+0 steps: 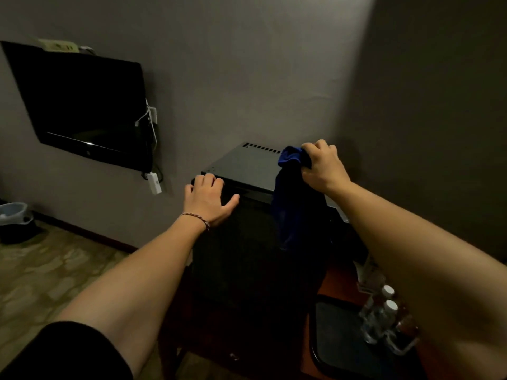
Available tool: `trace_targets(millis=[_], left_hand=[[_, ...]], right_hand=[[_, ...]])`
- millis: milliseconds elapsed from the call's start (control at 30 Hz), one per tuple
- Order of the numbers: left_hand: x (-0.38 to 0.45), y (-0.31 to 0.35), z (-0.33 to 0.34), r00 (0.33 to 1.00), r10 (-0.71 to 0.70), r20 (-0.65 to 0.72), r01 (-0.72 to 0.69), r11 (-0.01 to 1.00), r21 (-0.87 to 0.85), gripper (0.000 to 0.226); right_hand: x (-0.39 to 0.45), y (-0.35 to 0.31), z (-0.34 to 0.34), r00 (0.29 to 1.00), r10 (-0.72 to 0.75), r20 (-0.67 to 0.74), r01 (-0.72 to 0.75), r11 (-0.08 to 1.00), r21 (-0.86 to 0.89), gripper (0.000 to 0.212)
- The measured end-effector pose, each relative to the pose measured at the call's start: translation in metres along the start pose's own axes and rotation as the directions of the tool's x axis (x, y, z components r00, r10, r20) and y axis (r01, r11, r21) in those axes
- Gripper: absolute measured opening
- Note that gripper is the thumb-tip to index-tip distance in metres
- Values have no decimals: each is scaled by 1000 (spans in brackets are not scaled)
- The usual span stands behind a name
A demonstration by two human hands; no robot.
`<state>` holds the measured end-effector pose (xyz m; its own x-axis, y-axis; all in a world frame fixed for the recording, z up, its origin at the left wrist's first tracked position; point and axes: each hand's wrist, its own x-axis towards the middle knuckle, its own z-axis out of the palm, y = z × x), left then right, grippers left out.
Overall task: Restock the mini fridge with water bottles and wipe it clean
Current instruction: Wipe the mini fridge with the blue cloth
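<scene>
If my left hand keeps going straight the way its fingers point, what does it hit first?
The left hand already rests at the mini fridge top front edge; going on, it would probably slide across the top toward the wall.

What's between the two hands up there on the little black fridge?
In the head view, between the left hand and the right hand lies bare fridge top, then the blue cloth hanging from the right hand.

Left hand flat, fingers spread; right hand raised, fingers clenched.

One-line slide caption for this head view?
Left hand on mini fridge top edge; right hand holds blue cloth.
</scene>
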<state>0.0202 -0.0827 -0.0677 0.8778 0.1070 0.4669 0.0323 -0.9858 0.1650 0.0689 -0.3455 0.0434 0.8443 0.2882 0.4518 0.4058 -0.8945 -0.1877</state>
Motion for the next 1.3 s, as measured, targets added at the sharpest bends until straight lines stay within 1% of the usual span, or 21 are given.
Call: trace_targets(millis=[100, 167, 200, 233, 267, 300, 333, 367, 400, 433, 500, 567, 633, 700, 733, 900, 1067, 1133, 1300], left_hand=[[27, -26, 12, 998, -37, 54, 38, 999, -24, 68], [41, -38, 18, 997, -21, 78, 27, 997, -76, 67], [51, -43, 20, 997, -8, 70, 17, 993, -121, 64], [59, -45, 19, 998, 1, 60, 9, 986, -165, 61], [67, -47, 17, 998, 13, 58, -1, 979, -203, 61], [83, -52, 16, 996, 35, 77, -16, 972, -236, 63], [97, -57, 15, 991, 59, 120, -25, 963, -267, 68], [109, -60, 13, 980, 83, 181, -25, 954, -298, 72], [121, -61, 13, 961, 122, 249, -37, 946, -322, 76], [128, -60, 15, 935, 170, 313, -61, 942, -331, 81], [129, -56, 20, 869, 253, 426, -125, 944, -306, 93], [124, -53, 24, 814, 287, 505, -167, 949, -269, 102], [126, -56, 25, 788, 302, 537, -188, 948, -256, 105], [126, -58, 23, 786, 311, 535, -218, 948, -232, 106], [126, -58, 23, 786, 319, 530, -236, 947, -220, 107], [125, -60, 24, 777, 341, 529, -272, 940, -206, 123], [124, -59, 22, 763, 341, 549, -285, 940, -188, 133], [124, -58, 21, 764, 336, 552, -280, 942, -185, 133], [124, -55, 23, 788, 327, 521, -283, 945, -165, 124]], right_hand=[[34, -9, 8, 996, -15, -87, 15, 1000, 5, 41], [55, -19, 17, 986, 10, -165, -7, 1000, 21, 42], [66, -26, 26, 984, 22, -175, -19, 1000, 21, 44], [71, -30, 34, 991, 27, -131, -25, 1000, 17, 49], [72, -34, 44, 999, 26, -26, -26, 1000, 9, 57], [75, -40, 59, 991, 32, 127, -32, 999, -3, 68], [73, -46, 76, 952, 49, 301, -42, 999, -31, 78], [67, -50, 91, 897, 58, 438, -29, 997, -74, 83], [63, -52, 103, 859, 61, 508, -5, 994, -112, 85], [60, -52, 110, 847, 56, 529, 16, 991, -130, 85], [62, -50, 113, 851, 47, 523, 29, 990, -137, 85], [65, -48, 111, 845, 41, 534, 41, 989, -139, 84], [67, -49, 113, 846, 31, 532, 61, 986, -154, 78], [67, -51, 117, 859, 14, 512, 81, 983, -162, 65], [69, -51, 118, 862, 9, 507, 85, 983, -161, 63], [86, -44, 121, 861, -14, 509, 103, 984, -148, 67], [114, -37, 136, 858, -8, 513, 85, 988, -127, 70], [131, -35, 144, 863, -14, 505, 92, 987, -130, 69], [183, -31, 171, 878, -38, 477, 108, 987, -121, 68]])
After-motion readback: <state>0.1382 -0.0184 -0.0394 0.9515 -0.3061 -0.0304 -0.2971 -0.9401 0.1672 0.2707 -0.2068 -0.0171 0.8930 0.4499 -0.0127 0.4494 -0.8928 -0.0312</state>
